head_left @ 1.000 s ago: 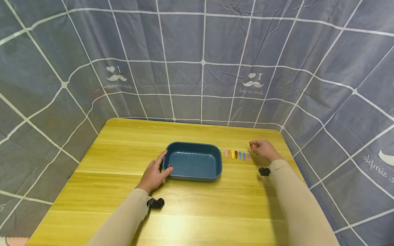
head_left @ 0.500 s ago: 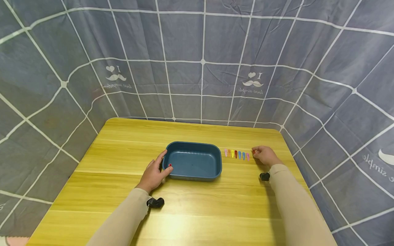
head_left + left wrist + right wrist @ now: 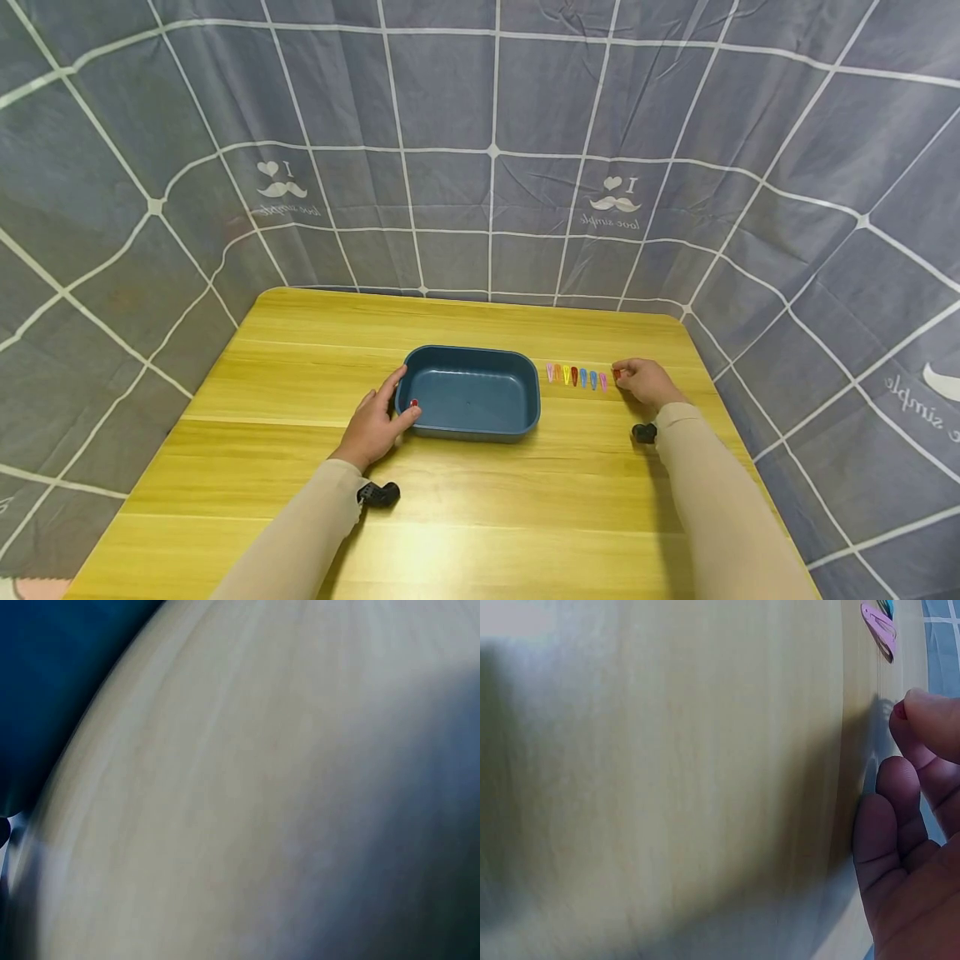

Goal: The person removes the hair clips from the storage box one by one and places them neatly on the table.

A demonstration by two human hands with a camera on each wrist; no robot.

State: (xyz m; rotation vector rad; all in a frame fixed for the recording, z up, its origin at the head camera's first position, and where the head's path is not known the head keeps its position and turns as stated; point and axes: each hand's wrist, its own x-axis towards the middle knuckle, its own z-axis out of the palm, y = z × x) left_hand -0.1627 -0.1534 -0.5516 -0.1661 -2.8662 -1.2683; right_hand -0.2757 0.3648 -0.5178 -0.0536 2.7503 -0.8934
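My right hand [image 3: 648, 382] pinches a small red hair clip [image 3: 617, 375] between thumb and index finger, low over the table at the right end of a row of hair clips. In the right wrist view only a bit of the red clip [image 3: 900, 710] shows between the fingertips. The row runs from a pink clip [image 3: 550, 372] through orange, yellow, dark red and blue ones to another pink clip [image 3: 603, 382]. My left hand [image 3: 375, 427] rests spread on the left front corner of a blue plastic basin [image 3: 517, 437], its thumb over the rim beside a small red spot.
The yellow wood-grain table [image 3: 465, 517] has its far edge close to a grey checked curtain [image 3: 450, 192], which also hangs at both sides. A black wrist camera [image 3: 378, 495] sits at the left cuff, another [image 3: 643, 433] at the right.
My right hand with the red clip has moved slightly right and toward me, down beside the row's end, and is nearly still since. The left hand and basin stay put.
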